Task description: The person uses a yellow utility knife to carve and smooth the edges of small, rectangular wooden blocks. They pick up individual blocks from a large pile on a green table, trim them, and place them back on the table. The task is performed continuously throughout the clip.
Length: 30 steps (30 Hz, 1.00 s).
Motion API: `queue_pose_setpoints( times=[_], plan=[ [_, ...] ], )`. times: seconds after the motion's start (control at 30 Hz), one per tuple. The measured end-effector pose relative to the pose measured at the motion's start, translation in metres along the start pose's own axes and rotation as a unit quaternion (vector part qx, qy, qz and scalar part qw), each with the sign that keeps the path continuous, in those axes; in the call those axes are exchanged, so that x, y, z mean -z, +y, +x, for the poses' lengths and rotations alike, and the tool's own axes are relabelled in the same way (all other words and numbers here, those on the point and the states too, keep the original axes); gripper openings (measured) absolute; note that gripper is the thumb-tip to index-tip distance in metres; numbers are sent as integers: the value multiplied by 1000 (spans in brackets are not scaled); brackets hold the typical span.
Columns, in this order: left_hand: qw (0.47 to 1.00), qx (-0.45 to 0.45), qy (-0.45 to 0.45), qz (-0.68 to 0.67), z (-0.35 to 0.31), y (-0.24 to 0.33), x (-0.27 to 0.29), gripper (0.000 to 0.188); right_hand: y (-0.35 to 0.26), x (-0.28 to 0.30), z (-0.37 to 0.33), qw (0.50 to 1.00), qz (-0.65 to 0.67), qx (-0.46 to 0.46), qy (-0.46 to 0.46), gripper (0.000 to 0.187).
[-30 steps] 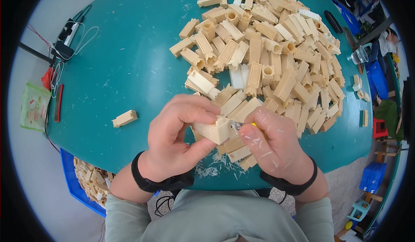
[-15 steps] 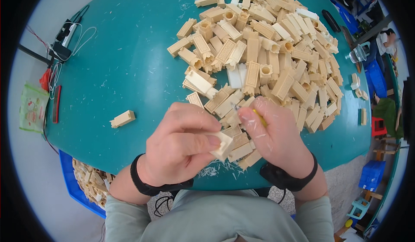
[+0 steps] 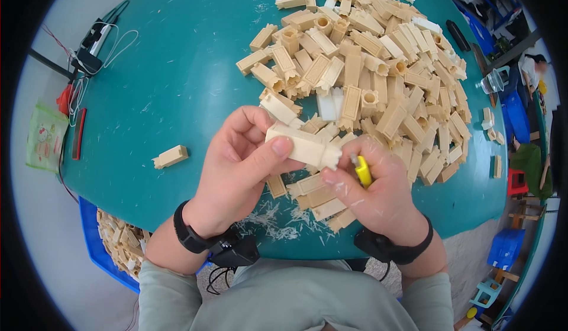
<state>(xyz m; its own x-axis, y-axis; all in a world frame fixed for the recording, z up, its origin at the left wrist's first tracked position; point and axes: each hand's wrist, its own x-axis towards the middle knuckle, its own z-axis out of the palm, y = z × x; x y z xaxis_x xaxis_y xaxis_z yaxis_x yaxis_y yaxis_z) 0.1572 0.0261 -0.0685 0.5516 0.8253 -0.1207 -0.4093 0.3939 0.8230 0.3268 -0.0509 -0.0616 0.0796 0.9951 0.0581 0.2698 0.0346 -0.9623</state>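
Between its thumb and fingers, my left hand (image 3: 245, 162) grips a cream rectangular plastic piece (image 3: 302, 146) with a notched, flared end pointing right. My right hand (image 3: 376, 183) is closed on a small yellow-handled cutting tool (image 3: 362, 171); its tip is hard to make out. The right thumb and fingers are close to the notched end of the piece, and I cannot tell if they touch it. Beyond both hands lies a big heap of similar cream pieces (image 3: 390, 115). Pale thin shavings (image 3: 278, 221) are scattered on the green table (image 3: 148, 106) below the hands.
One loose piece (image 3: 171, 156) lies at the left. A blue bin (image 3: 94, 254) full of pieces stands below the table's left edge. Power strip and cables (image 3: 97, 47) lie at the far left, a clear jar (image 3: 492, 81) at the right edge.
My left hand has turned the piece from end-on to lengthwise, its notched end now toward the right hand. The right hand has turned, showing more of the yellow tool.
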Motion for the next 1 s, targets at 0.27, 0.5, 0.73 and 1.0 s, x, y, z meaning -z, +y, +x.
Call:
queue_pose_setpoints(
  times=[0.27,0.5,0.73,1.0],
  plan=[
    [976,65,-199,65,-3,0,4,51,-5,5,-1,999,49,12,2,13],
    [971,61,-223,61,-4,2,1,51,-1,6,-2,997,69,30,-16,14],
    [909,-16,-46,413,2,25,11,23,-5,4,-1,996,79,-41,11,12],
    [531,-86,132,833,16,33,64,22,-1,1,1,996,76,-29,39,10]
  ],
)
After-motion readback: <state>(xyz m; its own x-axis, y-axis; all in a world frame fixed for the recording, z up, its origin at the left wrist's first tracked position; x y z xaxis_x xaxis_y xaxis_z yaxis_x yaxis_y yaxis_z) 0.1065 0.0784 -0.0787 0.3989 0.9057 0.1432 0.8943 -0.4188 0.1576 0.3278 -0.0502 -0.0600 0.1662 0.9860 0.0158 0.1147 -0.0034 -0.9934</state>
